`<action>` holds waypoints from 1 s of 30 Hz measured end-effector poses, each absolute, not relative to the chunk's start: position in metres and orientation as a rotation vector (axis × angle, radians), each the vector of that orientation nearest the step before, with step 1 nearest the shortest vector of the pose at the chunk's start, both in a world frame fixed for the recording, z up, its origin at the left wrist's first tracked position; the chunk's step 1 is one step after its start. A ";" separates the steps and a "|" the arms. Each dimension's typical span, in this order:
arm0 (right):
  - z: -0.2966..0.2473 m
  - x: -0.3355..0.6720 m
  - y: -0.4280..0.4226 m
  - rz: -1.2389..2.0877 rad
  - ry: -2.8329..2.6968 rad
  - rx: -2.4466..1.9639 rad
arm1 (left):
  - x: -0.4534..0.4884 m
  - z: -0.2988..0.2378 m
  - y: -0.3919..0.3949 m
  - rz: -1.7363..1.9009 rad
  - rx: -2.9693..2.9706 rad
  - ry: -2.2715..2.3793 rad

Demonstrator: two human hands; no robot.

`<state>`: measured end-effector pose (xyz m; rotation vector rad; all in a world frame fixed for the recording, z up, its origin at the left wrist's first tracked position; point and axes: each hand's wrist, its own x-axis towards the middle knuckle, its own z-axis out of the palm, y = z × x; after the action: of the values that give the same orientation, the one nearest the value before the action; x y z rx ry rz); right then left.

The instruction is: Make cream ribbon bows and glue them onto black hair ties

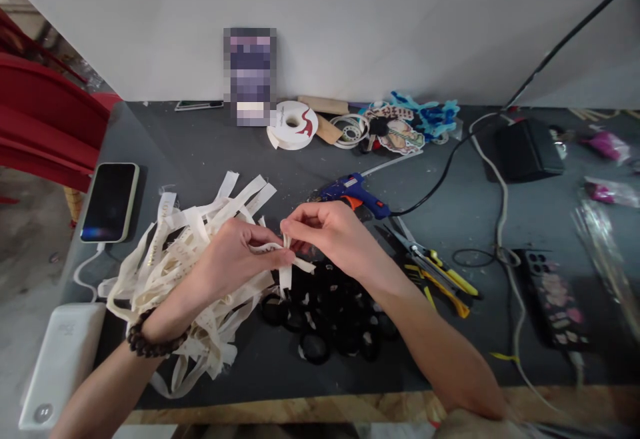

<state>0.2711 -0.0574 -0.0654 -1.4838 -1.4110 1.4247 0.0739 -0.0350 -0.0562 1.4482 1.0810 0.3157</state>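
Between my two hands, over the middle of the table, is a cream ribbon (286,276) that is folded or looped. My left hand (243,252) pinches it from the left, and one short end sticks out past the thumb. From the right, my right hand (325,229) grips the upper part of the same ribbon with thumb and fingers. A pile of cream ribbon strips (170,259), some with printed letters, lies under and beside my left forearm. Beneath my hands is a heap of black hair ties (335,312), partly hidden by my right hand and wrist.
A blue glue gun (353,192) lies just behind my right hand. Scissors (410,245) and yellow cutters (450,285) are right of it. A ribbon spool (295,125) stands at the back. Phones (110,202), a power bank (65,359) and cables (503,205) occupy the sides.
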 end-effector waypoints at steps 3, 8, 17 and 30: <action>-0.067 0.274 -0.056 1.355 -1.376 -1.448 | 0.077 -0.063 -0.037 0.413 1.356 1.137; -0.058 0.281 -0.057 1.292 -1.581 -1.565 | 0.078 -0.074 -0.032 0.559 1.007 1.052; -0.056 0.280 -0.059 1.174 -1.687 -1.623 | 0.076 -0.077 -0.028 0.481 1.052 1.114; -0.067 0.283 -0.053 1.285 -1.436 -1.504 | 0.085 -0.081 -0.036 0.732 0.981 1.153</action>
<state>0.2831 -0.0532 -0.0675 -1.5040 -1.4363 1.2848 0.0850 -0.0364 -0.0810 0.9812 1.1535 0.7321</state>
